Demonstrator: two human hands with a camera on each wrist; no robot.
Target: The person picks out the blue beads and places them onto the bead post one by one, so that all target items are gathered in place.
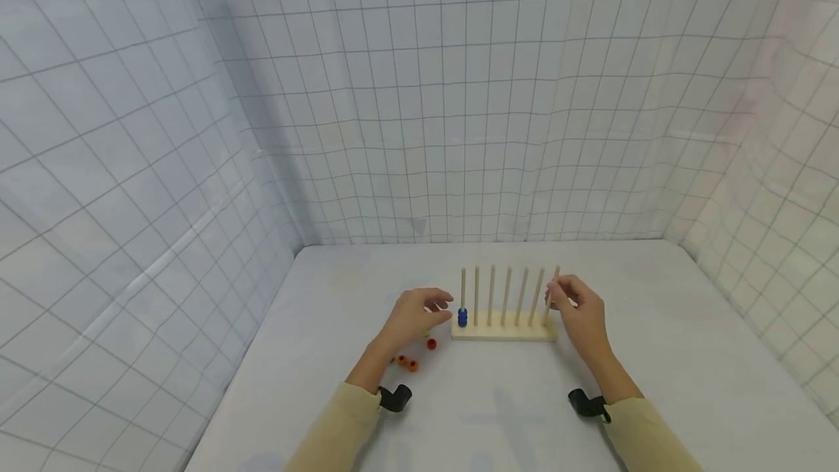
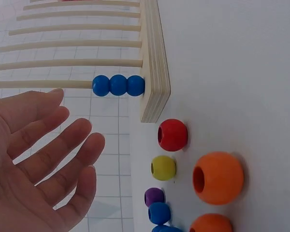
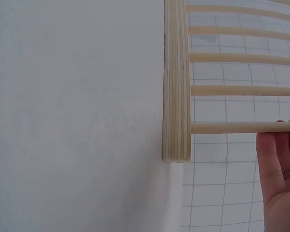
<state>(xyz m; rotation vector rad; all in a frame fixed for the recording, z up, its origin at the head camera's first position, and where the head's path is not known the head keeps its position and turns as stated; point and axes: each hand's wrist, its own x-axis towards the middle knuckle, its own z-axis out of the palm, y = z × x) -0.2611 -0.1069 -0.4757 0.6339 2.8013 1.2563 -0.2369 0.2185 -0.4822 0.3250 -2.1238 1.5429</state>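
Observation:
A wooden bead rack [image 1: 503,331] stands on the table with a row of upright pegs. Three blue beads [image 2: 118,85] are stacked on its leftmost peg [image 2: 43,84]. Beside that peg is my left hand [image 1: 414,317], fingers spread and loosely bent, holding nothing. My right hand [image 1: 581,312] pinches the rightmost peg [image 3: 222,128] partway up with its fingertips. The peg's top is out of frame in the right wrist view. Below the left hand lie loose beads: a red bead [image 2: 173,135], a yellow bead [image 2: 163,167], a purple bead [image 2: 154,196] and an orange bead [image 2: 217,178].
More loose beads, including a blue bead [image 2: 159,213], lie left of the rack on the white table [image 1: 485,414]. White grid-patterned sheeting [image 1: 432,93] rises behind and at both sides. Each wrist wears a black strap mount [image 1: 395,399].

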